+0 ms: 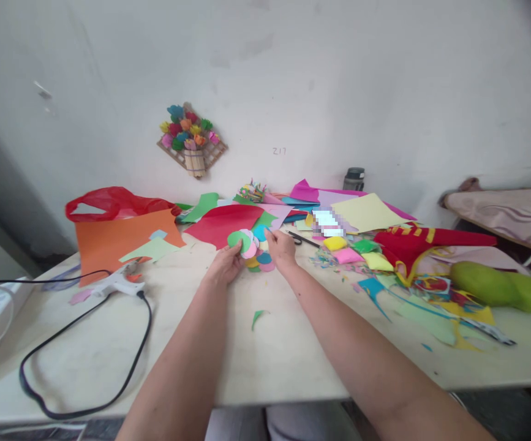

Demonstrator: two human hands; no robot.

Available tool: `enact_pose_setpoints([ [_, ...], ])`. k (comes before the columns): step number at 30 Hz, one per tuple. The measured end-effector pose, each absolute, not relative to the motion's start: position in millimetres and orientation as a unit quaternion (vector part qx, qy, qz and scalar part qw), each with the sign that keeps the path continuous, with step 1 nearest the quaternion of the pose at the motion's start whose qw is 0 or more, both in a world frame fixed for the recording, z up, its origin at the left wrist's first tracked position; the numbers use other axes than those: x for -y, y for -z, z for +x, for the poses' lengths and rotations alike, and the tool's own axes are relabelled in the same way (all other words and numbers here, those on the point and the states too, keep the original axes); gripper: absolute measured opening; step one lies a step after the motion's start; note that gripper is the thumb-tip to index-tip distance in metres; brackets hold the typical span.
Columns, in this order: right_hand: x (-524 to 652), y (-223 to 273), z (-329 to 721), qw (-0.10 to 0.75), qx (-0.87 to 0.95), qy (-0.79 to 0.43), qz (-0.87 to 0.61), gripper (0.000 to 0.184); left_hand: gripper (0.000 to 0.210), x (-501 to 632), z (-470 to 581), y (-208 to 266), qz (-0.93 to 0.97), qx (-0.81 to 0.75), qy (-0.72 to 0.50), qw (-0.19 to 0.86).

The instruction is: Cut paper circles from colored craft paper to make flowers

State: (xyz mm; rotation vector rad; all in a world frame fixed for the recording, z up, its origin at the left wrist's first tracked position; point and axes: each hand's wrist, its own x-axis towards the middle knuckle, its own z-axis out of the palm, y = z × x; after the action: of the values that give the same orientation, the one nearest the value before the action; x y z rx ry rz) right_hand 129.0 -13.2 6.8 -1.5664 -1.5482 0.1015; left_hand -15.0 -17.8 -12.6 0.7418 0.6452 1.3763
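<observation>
Coloured paper circles are gathered in the middle of the table between my hands. My left hand (pixel 229 262) is closed on several of them, with a green paper circle (pixel 236 240) in front and white and pink ones fanned behind it. A blue paper circle (pixel 260 232) is pinched between the thumb and finger of my right hand (pixel 282 248). Below, more paper circles (pixel 264 263) in blue, pink, yellow and green lie loosely on the tabletop. Black-handled scissors (pixel 304 239) rest just right of my right hand.
Red (pixel 222 223) and orange paper sheets (pixel 109 239) lie behind and left. A white glue gun (pixel 120 282) with a looping black cord is at left. Paper scraps, small coloured packets (pixel 348 255), red cloth (pixel 430 237) and green mango-like fruit (pixel 481 285) occupy the right.
</observation>
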Motion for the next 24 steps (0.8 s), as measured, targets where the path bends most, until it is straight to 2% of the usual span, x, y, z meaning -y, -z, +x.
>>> enact_pose_setpoints([
  [11,16,-6,124,0.468,0.646,-0.071,-0.599,0.042,0.009,18,-13,13,0.333,-0.293,-0.605,0.661],
  [20,-5,6,143,0.552,0.557,-0.143,-0.603,0.034,0.010,9,-22,16,0.304,-0.296,-0.644,0.637],
  [24,-8,8,155,0.491,0.556,-0.190,-0.643,0.022,0.009,8,-24,13,0.277,-0.293,-0.676,0.617],
])
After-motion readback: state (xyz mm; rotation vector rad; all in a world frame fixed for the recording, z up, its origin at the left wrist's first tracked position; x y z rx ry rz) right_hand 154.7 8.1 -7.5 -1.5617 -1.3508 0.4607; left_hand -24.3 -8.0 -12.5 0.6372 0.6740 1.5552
